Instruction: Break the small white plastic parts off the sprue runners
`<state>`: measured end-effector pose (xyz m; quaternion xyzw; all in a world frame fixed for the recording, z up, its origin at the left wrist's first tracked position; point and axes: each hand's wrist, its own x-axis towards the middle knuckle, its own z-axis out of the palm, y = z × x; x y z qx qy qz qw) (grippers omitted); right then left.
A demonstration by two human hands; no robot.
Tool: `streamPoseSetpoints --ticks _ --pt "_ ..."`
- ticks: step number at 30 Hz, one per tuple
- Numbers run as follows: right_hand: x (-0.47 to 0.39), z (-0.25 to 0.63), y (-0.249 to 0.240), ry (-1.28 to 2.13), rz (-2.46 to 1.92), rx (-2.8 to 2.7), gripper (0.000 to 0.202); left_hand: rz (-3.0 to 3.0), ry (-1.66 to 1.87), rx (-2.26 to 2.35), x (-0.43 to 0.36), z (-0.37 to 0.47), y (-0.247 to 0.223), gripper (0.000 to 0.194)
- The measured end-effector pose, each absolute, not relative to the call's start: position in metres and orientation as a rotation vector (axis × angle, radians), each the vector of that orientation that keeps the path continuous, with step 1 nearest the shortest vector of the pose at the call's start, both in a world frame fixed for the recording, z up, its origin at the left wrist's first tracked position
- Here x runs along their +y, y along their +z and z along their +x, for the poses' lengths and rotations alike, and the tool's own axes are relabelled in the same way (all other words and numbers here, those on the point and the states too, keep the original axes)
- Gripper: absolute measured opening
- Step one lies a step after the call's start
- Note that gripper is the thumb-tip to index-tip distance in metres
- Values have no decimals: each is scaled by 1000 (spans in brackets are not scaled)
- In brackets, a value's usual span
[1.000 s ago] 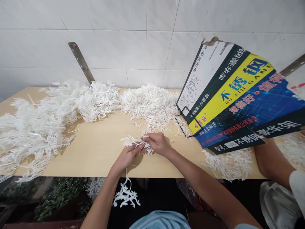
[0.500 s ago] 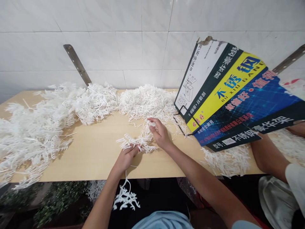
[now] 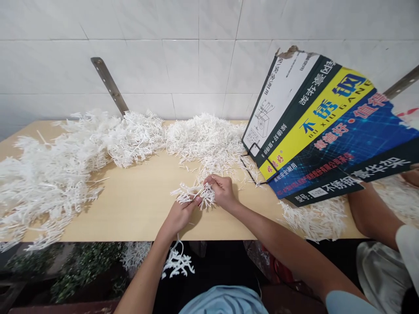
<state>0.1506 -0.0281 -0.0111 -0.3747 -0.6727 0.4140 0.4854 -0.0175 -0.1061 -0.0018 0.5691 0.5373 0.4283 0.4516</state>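
Note:
My left hand (image 3: 183, 213) is closed around a white plastic branch sprig (image 3: 188, 192) over the front half of the table. Another tuft of white twigs (image 3: 179, 264) dangles below that hand, past the table edge, on a thin stem. My right hand (image 3: 221, 190) is closed at the right end of the sprig, its thumb and fingers pinched among the tips; any small piece between them is hidden. Just beyond my hands lies a pile of small loose white twig pieces (image 3: 206, 137).
A big heap of white branch sprigs (image 3: 62, 165) covers the table's left side. A printed cardboard sheet (image 3: 324, 131) stands at the right, more white pieces (image 3: 314, 218) below it. Behind it shows another person's arm (image 3: 373, 213). Green plants (image 3: 85, 270) sit beneath the table (image 3: 137, 205).
My right hand has come down from the loose pile to the sprig, and its fingers have closed there. My left hand has moved slightly right. The view has shifted a little.

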Motion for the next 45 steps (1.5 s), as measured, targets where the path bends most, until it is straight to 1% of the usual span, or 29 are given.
streamPoseSetpoints --ticks 5,13,17,19,23,25,28,30,31,33,34,35,39,41,43,45 --pt "-26 151 -13 1112 -944 -1415 46 1449 1102 1280 -100 -12 -4 33" --pt "-22 149 -14 1183 -927 -1213 46 1354 1105 1272 -96 -7 -5 36" --pt "-3 155 -13 1151 -914 -861 46 1242 1105 1322 -97 -7 -8 45" --pt "5 158 -14 1129 -901 -797 44 1225 1109 1336 -97 -8 -8 49" --pt "2 157 -10 1059 -880 -1285 30 1264 1107 1390 -94 -5 -3 44" --pt "-5 159 -2 940 -795 -1535 37 1266 1110 1403 -92 -4 -1 41" --pt "-15 168 10 739 -524 -1887 52 1233 1107 1417 -89 -5 -3 36" --pt "-20 172 12 633 -354 -2085 54 1194 1097 1422 -87 -8 -7 34" --pt "-22 171 11 621 -294 -2152 50 1186 1092 1414 -86 -9 -9 34" --pt "-25 165 5 698 -272 -2174 31 1209 1062 1372 -83 -11 -11 35" --pt "-26 161 1 760 -331 -2106 24 1233 1042 1347 -83 -12 -12 36" --pt "-26 157 -3 824 -432 -1992 24 1261 1023 1325 -82 -12 -11 38" --pt "-15 152 -9 1076 -866 -1409 35 1331 1006 1310 -86 -10 -6 42" --pt "-1 160 -8 1130 -903 -1082 39 1293 1028 1330 -89 -10 -5 43" --pt "12 172 -7 1061 -869 -833 41 1242 1059 1338 -91 -11 -6 43" --pt "17 180 -5 1016 -852 -933 35 1242 1079 1324 -91 -12 -8 44"
